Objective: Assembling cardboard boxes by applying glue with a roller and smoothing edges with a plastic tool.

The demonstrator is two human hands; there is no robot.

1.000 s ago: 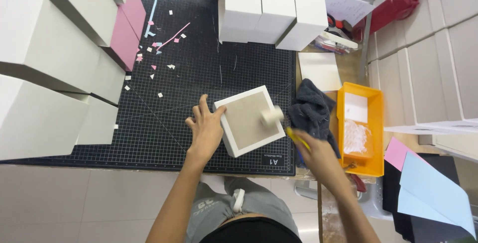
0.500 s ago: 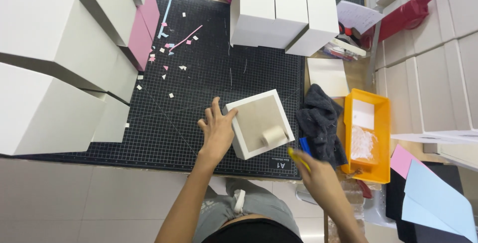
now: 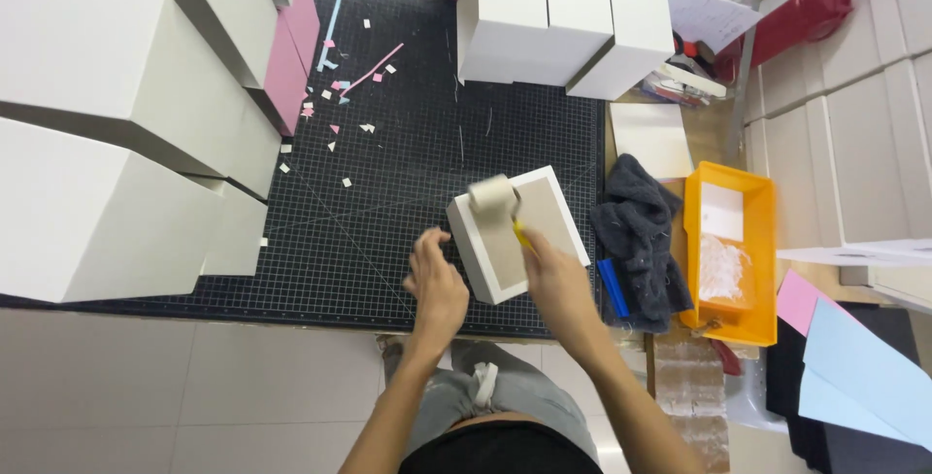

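Note:
A small white open box point(image 3: 516, 231) with a grey cardboard inside stands on the black cutting mat point(image 3: 388, 183). My right hand point(image 3: 555, 277) grips the yellow handle of a small roller point(image 3: 493, 196), whose pale drum lies at the box's far left corner. My left hand point(image 3: 437, 285) rests on the mat against the box's left side, fingers apart.
Large white boxes point(image 3: 107, 115) stack along the left, more white boxes point(image 3: 553, 17) at the mat's far edge. A dark grey cloth point(image 3: 636, 231) and an orange tray point(image 3: 730, 251) lie right of the mat. Pink and blue paper scraps point(image 3: 340, 76) litter the mat; blue and pink sheets point(image 3: 854, 357) sit lower right.
The roller has moved from the box's right side across to its far left corner. My right hand came up over the box, and my left hand slid lower down beside the box.

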